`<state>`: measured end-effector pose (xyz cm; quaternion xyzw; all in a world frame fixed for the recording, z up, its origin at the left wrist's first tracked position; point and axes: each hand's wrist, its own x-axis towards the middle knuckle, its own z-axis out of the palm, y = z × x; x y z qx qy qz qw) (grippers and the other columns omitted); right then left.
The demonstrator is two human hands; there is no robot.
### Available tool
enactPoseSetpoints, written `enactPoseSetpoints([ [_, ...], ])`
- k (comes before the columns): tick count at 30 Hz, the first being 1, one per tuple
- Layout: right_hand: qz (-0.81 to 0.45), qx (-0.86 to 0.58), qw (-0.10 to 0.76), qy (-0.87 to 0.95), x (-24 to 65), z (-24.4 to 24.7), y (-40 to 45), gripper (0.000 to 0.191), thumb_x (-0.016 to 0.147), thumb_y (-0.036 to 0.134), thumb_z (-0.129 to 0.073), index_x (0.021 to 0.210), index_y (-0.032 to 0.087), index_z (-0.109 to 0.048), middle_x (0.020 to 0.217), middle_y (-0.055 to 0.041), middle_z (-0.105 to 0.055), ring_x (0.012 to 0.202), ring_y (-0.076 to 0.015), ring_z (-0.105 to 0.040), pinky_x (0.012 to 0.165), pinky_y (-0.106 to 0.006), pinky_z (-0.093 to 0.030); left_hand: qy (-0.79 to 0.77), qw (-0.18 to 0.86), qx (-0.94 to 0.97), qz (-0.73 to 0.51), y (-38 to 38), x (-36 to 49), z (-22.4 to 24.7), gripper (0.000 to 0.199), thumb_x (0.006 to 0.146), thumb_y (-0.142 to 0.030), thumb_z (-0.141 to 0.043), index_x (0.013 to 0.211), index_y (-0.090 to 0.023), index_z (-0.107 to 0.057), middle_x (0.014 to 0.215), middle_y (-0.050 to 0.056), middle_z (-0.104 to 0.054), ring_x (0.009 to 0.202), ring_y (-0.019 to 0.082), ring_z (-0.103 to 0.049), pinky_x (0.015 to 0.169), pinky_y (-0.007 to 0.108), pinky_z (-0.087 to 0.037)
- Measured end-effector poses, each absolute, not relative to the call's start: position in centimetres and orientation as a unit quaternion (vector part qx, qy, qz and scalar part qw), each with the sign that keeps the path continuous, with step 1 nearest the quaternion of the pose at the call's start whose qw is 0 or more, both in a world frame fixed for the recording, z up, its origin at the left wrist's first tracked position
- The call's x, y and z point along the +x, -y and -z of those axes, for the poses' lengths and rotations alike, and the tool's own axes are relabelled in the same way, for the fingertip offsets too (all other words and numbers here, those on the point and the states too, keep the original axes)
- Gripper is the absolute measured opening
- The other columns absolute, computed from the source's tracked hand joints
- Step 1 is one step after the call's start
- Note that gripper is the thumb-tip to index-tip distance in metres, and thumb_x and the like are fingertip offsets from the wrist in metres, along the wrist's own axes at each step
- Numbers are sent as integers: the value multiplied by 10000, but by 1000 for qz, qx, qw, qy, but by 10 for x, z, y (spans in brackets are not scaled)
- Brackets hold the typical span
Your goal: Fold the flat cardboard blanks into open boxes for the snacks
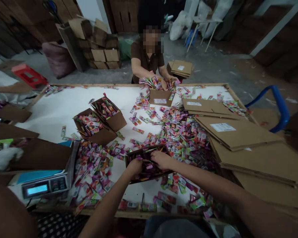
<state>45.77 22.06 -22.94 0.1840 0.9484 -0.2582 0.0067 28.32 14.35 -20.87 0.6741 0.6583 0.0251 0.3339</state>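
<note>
An open cardboard box (pixel 149 178) stands in front of me, filled with small shiny packets (pixel 149 165) in purple, pink and orange. Both of my hands reach into it from above. My left hand (pixel 135 166) is at the box's left side, its fingertips hidden among the packets. On the right, my right hand (pixel 161 159) lies over the packets with its fingers curved but apart, and I see nothing gripped in it. Loose packets (pixel 186 135) are heaped around the box on the white tabletop (pixel 52 109).
Two filled boxes (pixel 96 132) stand left of centre. A digital scale (pixel 44 186) carries another box (pixel 44 153), with a gloved hand (pixel 6 158) at it. Across the table a person (pixel 149 62) handles packets over a box (pixel 161 97). Flattened cartons (pixel 238 132) are stacked on the right.
</note>
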Motion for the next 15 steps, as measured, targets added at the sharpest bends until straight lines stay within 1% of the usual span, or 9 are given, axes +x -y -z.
enactPoseSetpoints([
  [2,295,226,-87,-924,489,222,-233,271,774,187,-603,1023,154,-705,1110,-120,-646,1091,-245,-553,972,-384,-424,-641,335,688,-57,-137,268,189,303,755,-152,-501,970,-208,-707,1123,79,-676,1060,209,-601,967,329,-436],
  [3,322,268,-146,-897,505,222,-236,254,807,238,-575,1018,183,-705,1103,-105,-650,1108,-246,-546,982,-407,-414,-656,314,679,-101,-129,260,182,299,798,-193,-470,993,-215,-696,1152,72,-661,1082,202,-588,983,338,-425],
  [5,376,370,-241,-814,534,230,-232,268,834,335,-537,1013,216,-697,1090,-87,-660,1131,-257,-539,992,-443,-401,-731,235,603,-217,-107,250,180,322,850,-309,-431,1047,-195,-659,1159,97,-642,1077,220,-582,970,389,-436],
  [6,404,421,-256,-771,543,237,-226,316,821,385,-542,1052,218,-678,1113,-86,-654,1149,-266,-531,995,-452,-398,-768,204,548,-262,-95,248,185,352,838,-361,-455,1077,-175,-634,1145,115,-640,1062,238,-585,950,412,-449],
  [8,475,495,-224,-693,550,254,-208,477,778,472,-558,1163,198,-616,1186,-101,-625,1185,-289,-513,999,-466,-398,-817,200,453,-296,-74,252,204,467,787,-374,-521,1187,-135,-552,1171,143,-620,1084,259,-573,940,424,-454],
  [10,552,513,-164,-636,545,267,-188,572,786,523,-504,1231,169,-566,1238,-120,-599,1186,-291,-521,1002,-464,-399,-836,254,404,-270,-59,262,224,538,799,-302,-483,1306,-125,-448,1193,147,-612,1096,255,-575,929,411,-455],
  [11,579,513,-147,-617,539,270,-180,571,813,528,-450,1237,162,-560,1239,-120,-601,1180,-283,-530,1012,-458,-393,-843,273,387,-254,-53,267,232,544,824,-262,-431,1350,-128,-402,1181,147,-621,1077,254,-588,912,406,-458],
  [13,596,509,-143,-605,525,268,-169,557,854,509,-364,1245,161,-554,1251,-112,-597,1193,-266,-525,1041,-443,-363,-870,272,345,-222,-39,274,239,553,866,-224,-334,1412,-138,-326,1153,163,-631,1005,272,-621,846,417,-473],
  [15,590,493,-144,-623,506,257,-165,542,858,487,-365,1261,171,-544,1284,-103,-576,1209,-262,-512,1054,-439,-345,-895,247,304,-213,-18,276,237,573,869,-227,-332,1433,-131,-294,1139,180,-632,964,289,-630,811,421,-476],
])
